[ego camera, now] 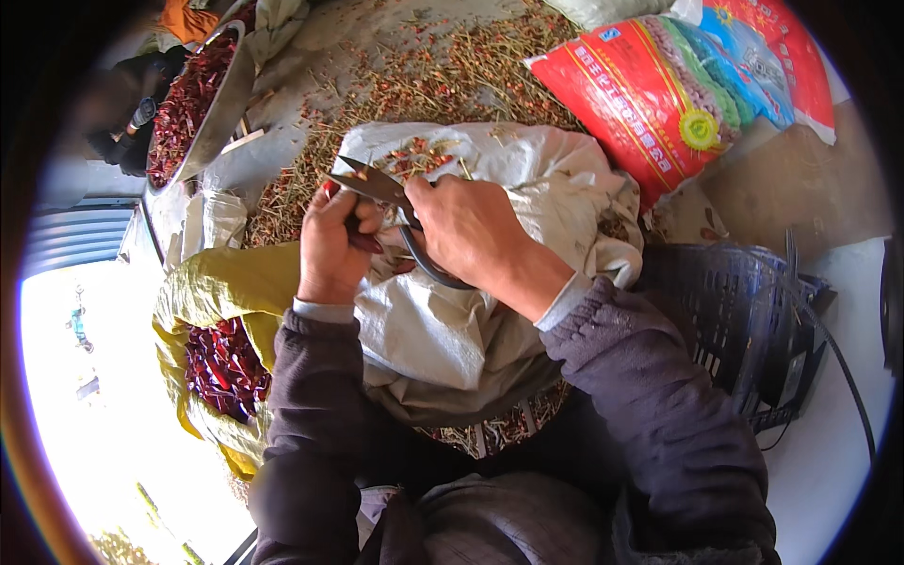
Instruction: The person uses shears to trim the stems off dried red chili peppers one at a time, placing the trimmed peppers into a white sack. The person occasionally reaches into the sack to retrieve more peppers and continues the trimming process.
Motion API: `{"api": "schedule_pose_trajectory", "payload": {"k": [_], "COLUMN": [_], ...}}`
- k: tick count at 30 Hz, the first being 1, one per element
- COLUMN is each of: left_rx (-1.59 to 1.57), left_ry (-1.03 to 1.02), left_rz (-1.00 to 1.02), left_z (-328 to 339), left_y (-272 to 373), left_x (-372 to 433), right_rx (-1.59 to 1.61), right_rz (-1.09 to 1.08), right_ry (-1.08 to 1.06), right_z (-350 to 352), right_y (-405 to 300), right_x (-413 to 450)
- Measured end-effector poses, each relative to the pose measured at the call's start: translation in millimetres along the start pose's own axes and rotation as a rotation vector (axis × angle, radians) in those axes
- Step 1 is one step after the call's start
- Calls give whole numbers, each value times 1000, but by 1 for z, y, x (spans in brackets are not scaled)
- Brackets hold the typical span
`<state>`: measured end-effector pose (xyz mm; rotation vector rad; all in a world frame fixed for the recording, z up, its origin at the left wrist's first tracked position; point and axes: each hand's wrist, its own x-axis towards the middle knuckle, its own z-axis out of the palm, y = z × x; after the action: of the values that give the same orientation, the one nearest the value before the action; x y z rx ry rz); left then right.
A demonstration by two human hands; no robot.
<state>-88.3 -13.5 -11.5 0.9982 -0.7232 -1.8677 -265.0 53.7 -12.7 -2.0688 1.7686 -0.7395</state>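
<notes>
My right hand (466,229) grips a pair of dark-handled scissors (381,187), whose parted blades point left. Just past the blades' tips, my left hand (332,244) is closed around dried red chilli peppers (366,242); how many it holds is hidden by the fingers. Both hands are above a white woven sack (424,332) spread out before me. Cut chilli stems and red bits (417,157) lie on the sack's far part. Left of my left forearm, a yellow woven sack (212,282) stands open, holding dark red dried chillies (229,371).
Stem litter (452,78) covers the floor ahead. A large metal basin (244,92) of dried chillies stands at upper left, beside a person's gloved hand (145,113). At right are a red printed bag (614,99), a dark plastic crate (727,318) and a black cable (840,353).
</notes>
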Motion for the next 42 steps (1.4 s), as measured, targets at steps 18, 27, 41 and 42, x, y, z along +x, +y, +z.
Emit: {"api": "schedule_pose_trajectory", "payload": {"k": [18,27,41,42], "left_rx": [1192,1697,1432,1381], "left_ry": [-22,80,-18,-85], "left_rz": [-218,180,90,80], "left_z": [-80,-75,-100,-91], "left_y": [-85,-121,-107,-113], "left_x": [69,120,128,123], "right_rx": [704,757,742,681], "right_rz": [363,378,335,352], "right_ry": [105,173,233,296], "right_z": [-41,-68,-94,-88], "right_y": [47,53,62,66], "right_x": [4,0,-1,1]}}
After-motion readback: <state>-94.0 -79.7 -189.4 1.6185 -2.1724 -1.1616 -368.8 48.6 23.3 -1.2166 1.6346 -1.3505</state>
